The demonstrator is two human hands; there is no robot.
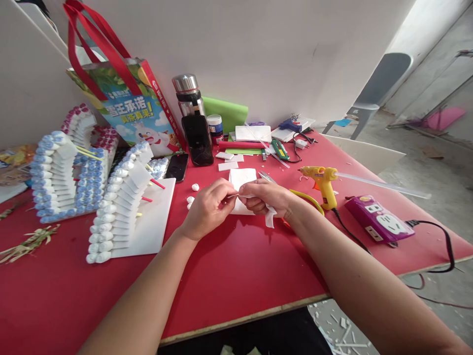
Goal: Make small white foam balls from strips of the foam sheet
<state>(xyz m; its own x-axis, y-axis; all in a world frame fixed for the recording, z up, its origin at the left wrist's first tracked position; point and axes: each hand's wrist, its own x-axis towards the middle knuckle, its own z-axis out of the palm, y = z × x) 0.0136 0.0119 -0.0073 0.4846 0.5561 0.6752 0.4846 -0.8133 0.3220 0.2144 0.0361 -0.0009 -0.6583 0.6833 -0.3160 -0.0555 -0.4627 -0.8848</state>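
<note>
Between my two hands, above the red table, is a thin white strip of tissue paper [270, 217]. My left hand [211, 207] pinches one end of it between thumb and fingers. The other end runs into my right hand [265, 195], whose fingers curl round it, and a loose tail hangs below the palm. Just behind the hands lies a folded white tissue stack [242, 175]. Small white paper balls [195, 187] sit left of my left hand. Scissors [266, 176] lie partly hidden behind my right hand.
At left stand a white model with paper-ball edging [121, 202] and a blue-and-white one [55, 172]. A phone [197, 140] leans against a steel flask [186, 88]. To the right are a yellow glue gun [322, 185] and a purple power strip [379, 217] with cords.
</note>
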